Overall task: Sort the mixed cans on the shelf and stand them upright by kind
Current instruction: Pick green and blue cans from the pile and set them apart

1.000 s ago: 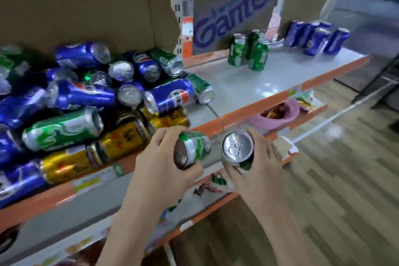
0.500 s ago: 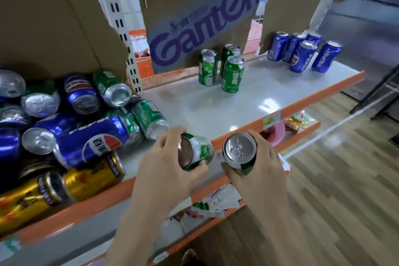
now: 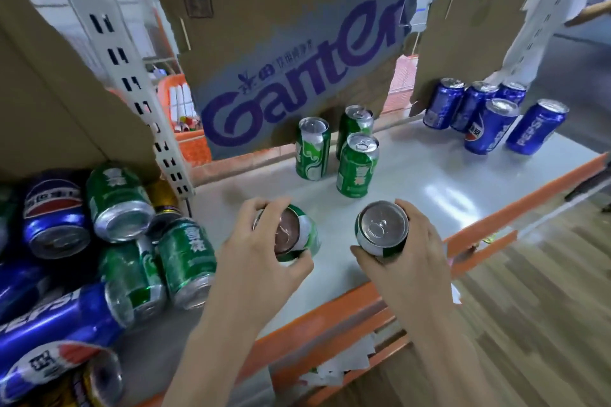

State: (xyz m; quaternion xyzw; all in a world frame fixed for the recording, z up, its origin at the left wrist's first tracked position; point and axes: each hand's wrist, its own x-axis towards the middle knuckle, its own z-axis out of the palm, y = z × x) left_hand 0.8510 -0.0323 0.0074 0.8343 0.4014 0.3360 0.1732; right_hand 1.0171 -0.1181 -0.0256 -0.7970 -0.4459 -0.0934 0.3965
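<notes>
step: carrying green cans to green group | left hand [image 3: 261, 261] grips tilted green can [image 3: 299, 233]; right hand [image 3: 410, 251] grips upright one [image 3: 380, 230], over shelf [image 3: 429, 175] front edge | next: stand both beside three upright green cans [image 3: 337, 149]

A torn cardboard sheet [image 3: 297, 53] printed with purple "Ganten" lettering leaned at the back, with plain cardboard pieces [image 3: 62, 109] to either side. A white slotted upright [image 3: 132, 76] rose between them. Behind it sat an orange basket [image 3: 185, 129]. Wood-look flooring [image 3: 542, 324] stretched away on the right.

Bright, glary shelf [image 3: 426, 182]; perhaps edge-warped.
</notes>
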